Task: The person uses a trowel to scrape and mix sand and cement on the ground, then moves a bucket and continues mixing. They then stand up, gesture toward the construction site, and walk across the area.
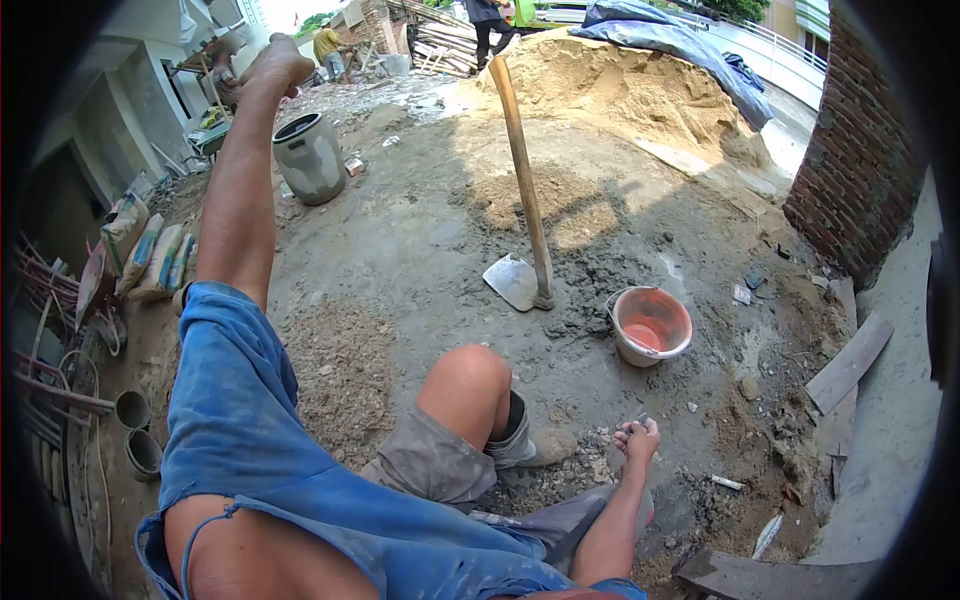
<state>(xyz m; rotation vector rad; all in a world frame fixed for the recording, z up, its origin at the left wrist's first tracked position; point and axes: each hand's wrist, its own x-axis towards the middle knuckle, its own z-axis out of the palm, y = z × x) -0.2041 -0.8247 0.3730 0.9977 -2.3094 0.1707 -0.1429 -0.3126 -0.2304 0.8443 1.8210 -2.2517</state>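
My left arm reaches far out at the upper left, and my left hand (277, 66) is raised with its fingers curled; nothing shows in it. Low on the right, my right hand (639, 439) is closed beside my bent leg. A small greyish thing seems to poke from its fingers, too small to name. A white bucket (634, 352), reddish inside, stands just beyond my right hand. Further out, a hoe (523, 165) rests blade-down with its wooden handle upright, next to dark wet mortar (588, 290). My knee and a muddy boot (512, 445) show between my hands.
A grey drum (311, 165) stands under my left arm. Behind are a sand heap (640, 90) with a blue tarp (670, 35) and several people. Cement sacks (155, 255) lie left; a brick wall (860, 140) and planks (850, 362) border the right.
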